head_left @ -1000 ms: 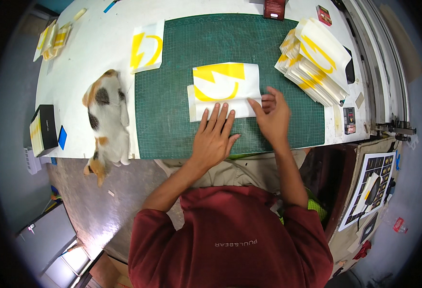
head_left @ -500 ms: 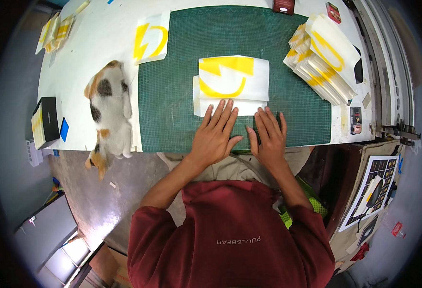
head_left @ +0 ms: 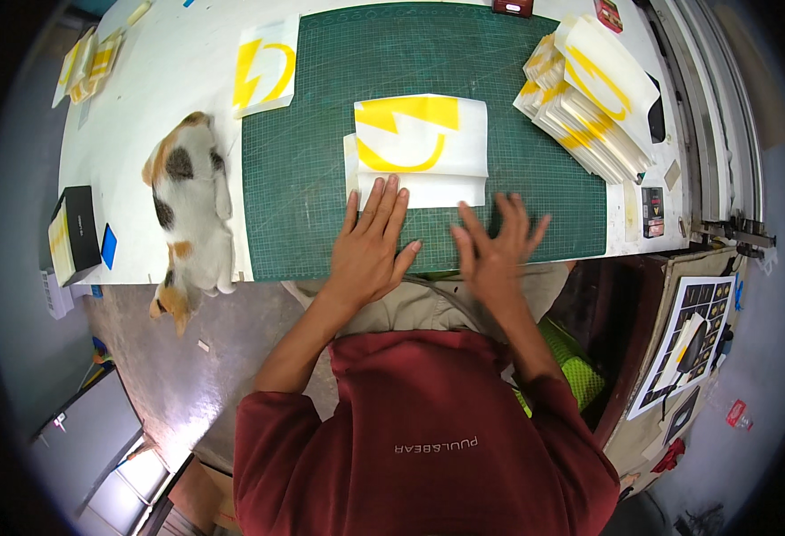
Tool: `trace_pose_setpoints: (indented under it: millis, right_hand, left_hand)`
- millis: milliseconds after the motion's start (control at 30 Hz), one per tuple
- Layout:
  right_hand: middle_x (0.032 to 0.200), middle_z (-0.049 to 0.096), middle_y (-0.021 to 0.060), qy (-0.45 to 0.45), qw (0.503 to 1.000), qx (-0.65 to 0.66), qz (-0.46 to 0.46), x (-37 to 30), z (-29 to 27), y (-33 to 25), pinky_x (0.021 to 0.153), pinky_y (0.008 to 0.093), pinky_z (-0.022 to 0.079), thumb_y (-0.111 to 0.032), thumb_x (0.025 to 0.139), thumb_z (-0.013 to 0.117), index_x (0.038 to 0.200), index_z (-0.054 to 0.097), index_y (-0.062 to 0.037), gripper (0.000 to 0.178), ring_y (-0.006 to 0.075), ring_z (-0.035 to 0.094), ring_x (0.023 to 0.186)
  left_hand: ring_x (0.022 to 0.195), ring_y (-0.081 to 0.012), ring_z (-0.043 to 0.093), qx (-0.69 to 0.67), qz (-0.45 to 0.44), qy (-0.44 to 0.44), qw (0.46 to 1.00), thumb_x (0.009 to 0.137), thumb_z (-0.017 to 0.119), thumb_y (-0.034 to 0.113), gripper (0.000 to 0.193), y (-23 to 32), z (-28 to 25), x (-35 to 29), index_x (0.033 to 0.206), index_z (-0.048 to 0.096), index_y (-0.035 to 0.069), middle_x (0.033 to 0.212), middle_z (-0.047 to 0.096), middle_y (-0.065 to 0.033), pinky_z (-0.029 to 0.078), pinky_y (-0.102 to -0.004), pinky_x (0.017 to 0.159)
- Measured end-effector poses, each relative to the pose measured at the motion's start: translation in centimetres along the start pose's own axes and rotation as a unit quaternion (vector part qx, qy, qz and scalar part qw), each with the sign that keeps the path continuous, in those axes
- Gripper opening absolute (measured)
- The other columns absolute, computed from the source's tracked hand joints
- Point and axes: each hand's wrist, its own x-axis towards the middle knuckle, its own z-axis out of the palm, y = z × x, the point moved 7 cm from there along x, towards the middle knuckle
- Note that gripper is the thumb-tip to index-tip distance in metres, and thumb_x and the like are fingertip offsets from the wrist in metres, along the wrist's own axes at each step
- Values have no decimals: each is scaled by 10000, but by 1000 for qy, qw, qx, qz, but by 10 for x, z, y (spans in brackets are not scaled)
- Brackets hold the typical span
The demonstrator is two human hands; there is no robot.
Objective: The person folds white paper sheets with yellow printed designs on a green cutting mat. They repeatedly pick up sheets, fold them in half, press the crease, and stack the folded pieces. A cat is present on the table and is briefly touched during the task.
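A folded white sheet with a yellow printed design lies on the green cutting mat, a paler layer sticking out at its left side. My left hand rests with fingers stretched out, its fingertips on the sheet's near left edge. Just off the sheet's near right corner, my right hand has its fingers spread and slightly blurred, with nothing in them.
A pile of folded white-and-yellow sheets stands at the right. Another printed sheet overlaps the mat's far left corner. A calico cat lies along the left of the white table, near a black box.
My right hand has come off the sheet's near edge, moving toward me, and its fingers have spread. The left hand stays at the sheet. The whole view has shifted slightly.
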Motion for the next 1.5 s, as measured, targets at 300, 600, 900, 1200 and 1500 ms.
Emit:
trace_pose_setpoints:
  millis: [300,600,900,1200,1500]
  right_hand:
    - [1328,583,143,1,997,56,-59,-2,1,-23,1152,658,150,-280,906,696,1281,636,-44,447,351,500,1280]
    - [1104,658,130,-6,837,519,173,79,17,77,934,371,496,-168,978,636,1409,475,16,495,212,620,1045]
    - [1310,591,221,-254,426,855,150,125,55,57,1027,399,488,-265,1042,521,1552,266,-20,620,270,616,1185]
    - [1223,621,258,-135,594,749,261,132,63,88,950,378,530,-262,1013,584,1532,245,8,676,262,655,1080]
    - [1195,655,177,-176,597,735,269,119,61,72,941,326,518,-219,973,665,1509,322,-4,672,198,646,1084]
  left_hand:
    - [1500,-398,248,-22,-8,30,999,973,551,377,726,11,7,6,1513,332,-55,1600,293,-237,171,-569,1208]
    - [1483,-374,294,-56,28,27,998,961,593,385,710,44,7,0,1480,396,-57,1579,345,-219,220,-521,1207]
    - [1481,-376,300,-58,28,26,998,948,612,407,737,44,12,-3,1483,396,-52,1577,348,-220,225,-520,1204]
    - [1472,-381,314,-61,34,29,997,956,599,404,710,44,13,-2,1469,420,-52,1564,370,-225,230,-516,1204]
    - [1463,-361,340,-62,41,38,996,962,596,389,665,43,8,0,1454,454,-35,1557,396,-196,256,-498,1194]
